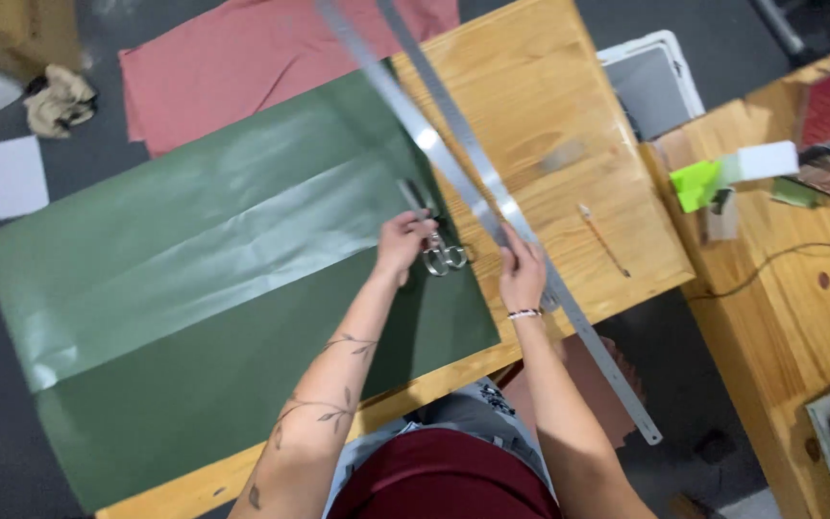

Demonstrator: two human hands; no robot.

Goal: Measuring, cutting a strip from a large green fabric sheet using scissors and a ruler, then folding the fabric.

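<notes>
Wooden boards make up the table (pixel 569 125), which is seen from above and runs diagonally through the view. Most of it is covered by a large green sheet (pixel 194 288), which overhangs the table's left end above a dark grey floor (pixel 12 423). A pink sheet (pixel 261 58) is laid beyond it, partly under the green one and hanging past the far edge. A long metal ruler (pixel 492 202) is stretched slantwise across the right part of the table, its near end reaching past the table's edge; its far part is blurred, so it appears doubled. The right hand (pixel 523 274) is pressed on the ruler with the fingers closed over it. The left hand (pixel 403 242) is set on the green sheet, its fingers curled at the handles of scissors (pixel 434 240) that lie just beside the ruler; whether they are gripped cannot be told. A pencil (pixel 602 238) lies on bare wood to the right. A second wooden table (pixel 790 317) stands further right, with a bright green object (pixel 695 183) on it. White paper (pixel 16 175) lies on the floor.
</notes>
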